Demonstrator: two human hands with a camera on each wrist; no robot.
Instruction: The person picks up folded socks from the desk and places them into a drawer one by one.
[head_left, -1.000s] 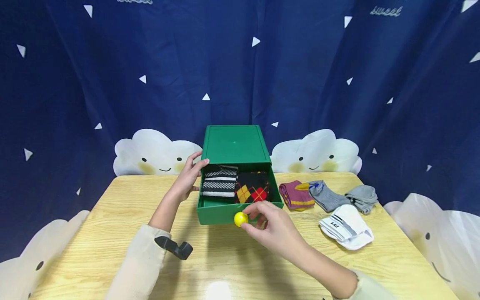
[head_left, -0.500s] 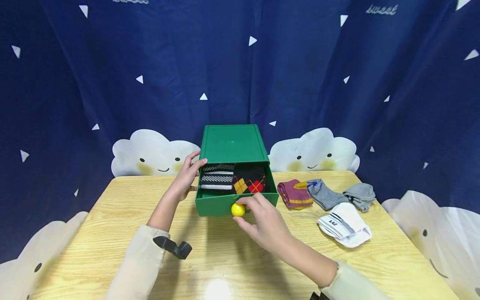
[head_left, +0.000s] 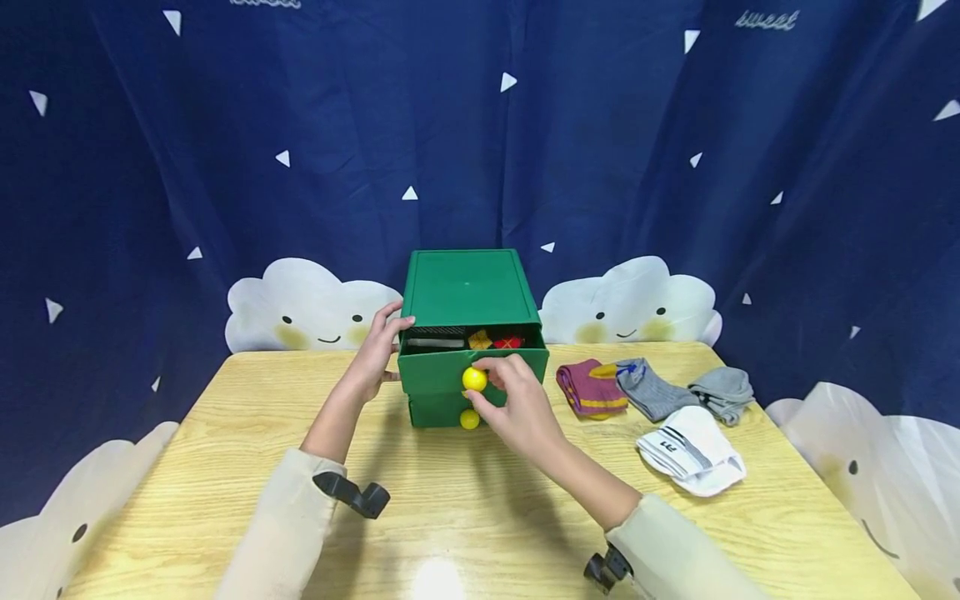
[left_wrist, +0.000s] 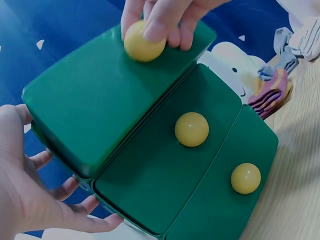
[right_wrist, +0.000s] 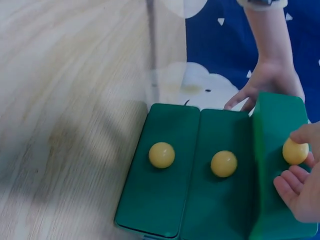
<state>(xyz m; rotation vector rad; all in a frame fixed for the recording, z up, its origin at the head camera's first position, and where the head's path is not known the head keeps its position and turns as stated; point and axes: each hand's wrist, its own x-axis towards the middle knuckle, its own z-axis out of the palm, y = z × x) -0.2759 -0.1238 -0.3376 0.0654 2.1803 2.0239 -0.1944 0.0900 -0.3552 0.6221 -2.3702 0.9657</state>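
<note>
A green drawer box (head_left: 468, 287) with round yellow knobs stands on the table. Its top drawer (head_left: 438, 372) sticks partway out, and black patterned socks (head_left: 437, 342) show in the gap. My right hand (head_left: 517, 408) pinches the top drawer's yellow knob (left_wrist: 145, 42) between thumb and fingers. My left hand (head_left: 375, 354) lies along the box's left side, its fingers spread against the wall in the left wrist view. Two lower drawers are flush, with a middle knob (left_wrist: 191, 129) and a bottom knob (left_wrist: 245, 178).
To the right of the box lie a folded maroon and yellow sock (head_left: 591, 389), a grey sock bundle with blue (head_left: 651, 390), another grey bundle (head_left: 722, 393) and a white pair (head_left: 693, 452). A dark blue curtain (head_left: 465, 125) hangs behind the wooden table (head_left: 195, 500).
The top drawer has slid back into the box, pushed by my right hand at its knob, so less of the socks shows. A lower yellow knob has come into view. The left hand stays put.
</note>
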